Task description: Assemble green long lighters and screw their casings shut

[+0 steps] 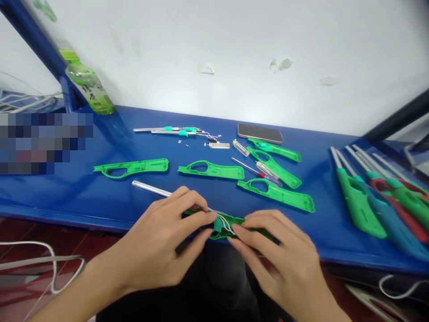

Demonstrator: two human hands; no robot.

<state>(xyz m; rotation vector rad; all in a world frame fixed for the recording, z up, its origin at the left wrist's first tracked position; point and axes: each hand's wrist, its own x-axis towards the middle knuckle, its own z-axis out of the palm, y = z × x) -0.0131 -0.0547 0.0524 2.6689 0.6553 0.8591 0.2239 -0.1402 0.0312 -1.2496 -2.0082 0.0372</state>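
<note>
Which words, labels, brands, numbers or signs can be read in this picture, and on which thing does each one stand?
"茶": probably this character, on the bottle; the other dark characters near it are too blurred to read.
Held green shell: no text visible.
Phone: no text visible on its dark face.
Lighters at the right: no readable text.

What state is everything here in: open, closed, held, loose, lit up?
Left hand: closed on the green casing
Right hand: fingers closed on the same casing
Green casing: open, held
White wires: exposed in the open casing
Bottle: capped
Phone: face up, screen dark
Screwdriver: lying down, unheld
Leftmost green half-shell: inner side up, unheld
Lighters at right: casings closed, lying down
</note>
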